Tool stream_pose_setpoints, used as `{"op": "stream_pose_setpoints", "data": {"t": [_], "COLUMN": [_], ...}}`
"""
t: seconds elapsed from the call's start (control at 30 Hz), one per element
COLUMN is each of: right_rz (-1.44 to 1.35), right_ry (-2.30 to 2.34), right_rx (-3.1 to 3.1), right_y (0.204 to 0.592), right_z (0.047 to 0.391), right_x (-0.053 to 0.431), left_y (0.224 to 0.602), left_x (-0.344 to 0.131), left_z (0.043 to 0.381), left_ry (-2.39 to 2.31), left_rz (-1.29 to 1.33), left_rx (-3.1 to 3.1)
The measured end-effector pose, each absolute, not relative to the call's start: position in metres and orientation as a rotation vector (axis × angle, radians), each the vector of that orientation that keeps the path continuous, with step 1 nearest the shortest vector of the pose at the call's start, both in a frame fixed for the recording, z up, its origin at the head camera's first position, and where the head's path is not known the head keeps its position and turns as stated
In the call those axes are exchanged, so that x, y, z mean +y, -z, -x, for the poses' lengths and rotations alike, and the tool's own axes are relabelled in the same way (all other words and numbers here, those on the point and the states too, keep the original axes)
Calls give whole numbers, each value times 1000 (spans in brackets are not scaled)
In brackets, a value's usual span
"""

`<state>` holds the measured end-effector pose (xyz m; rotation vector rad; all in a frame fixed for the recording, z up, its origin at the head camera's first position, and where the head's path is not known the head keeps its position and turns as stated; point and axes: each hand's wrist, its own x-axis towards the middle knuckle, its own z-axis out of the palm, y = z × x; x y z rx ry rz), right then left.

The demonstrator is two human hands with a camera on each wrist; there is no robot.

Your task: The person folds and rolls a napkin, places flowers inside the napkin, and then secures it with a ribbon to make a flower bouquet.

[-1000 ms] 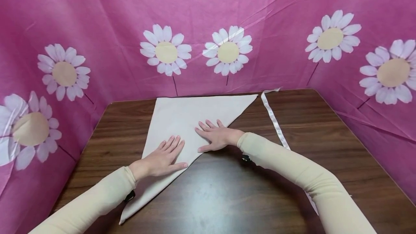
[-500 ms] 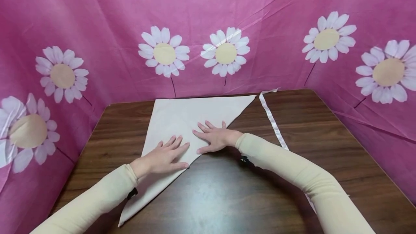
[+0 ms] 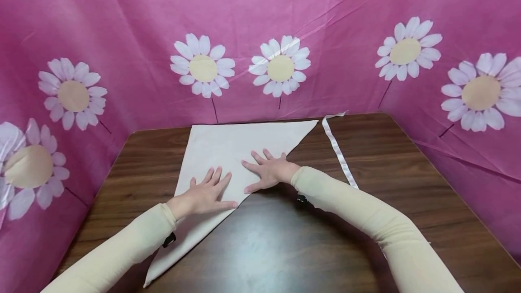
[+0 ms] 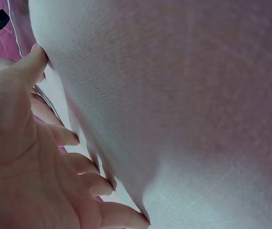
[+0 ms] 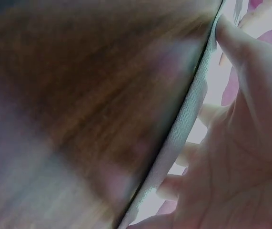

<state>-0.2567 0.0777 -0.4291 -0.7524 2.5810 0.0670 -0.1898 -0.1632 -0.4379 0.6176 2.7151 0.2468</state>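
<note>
A white cloth (image 3: pixel 228 144), folded to a triangle, lies on the wooden table with its long slanted edge towards me. My left hand (image 3: pixel 203 196) rests on its lower part, fingers spread, thumb along the slanted edge. Higher up that edge, my right hand (image 3: pixel 269 172) lies on the cloth, fingers also spread. In the left wrist view the fingertips of the left hand (image 4: pixel 35 148) press on the cloth (image 4: pixel 174 119). The right wrist view has the right hand (image 5: pixel 236 138) touching the cloth's edge (image 5: pixel 188 114).
To the right of the cloth a white ribbon (image 3: pixel 337 148) runs from the table's back edge down under the right sleeve (image 3: pixel 358 207). Pink curtains (image 3: pixel 240 3) with printed daisies stand behind and at both sides of the brown wooden table (image 3: pixel 260 248).
The left hand's fingers have spread wider and shifted slightly on the cloth. The right hand stays nearly in place. The whole head view has drifted a little.
</note>
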Motion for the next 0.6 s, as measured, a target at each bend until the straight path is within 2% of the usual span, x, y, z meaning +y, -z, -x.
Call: {"op": "stream_pose_setpoints", "data": {"t": [0.6], "right_rz": [712], "right_ry": [18], "right_rx": [2532], "right_y": [431], "right_z": [267], "right_x": [94], "left_y": [440], "left_x": [-165], "left_z": [187], "left_ry": [-173], "left_rz": [-596], "left_rx": [2680]}}
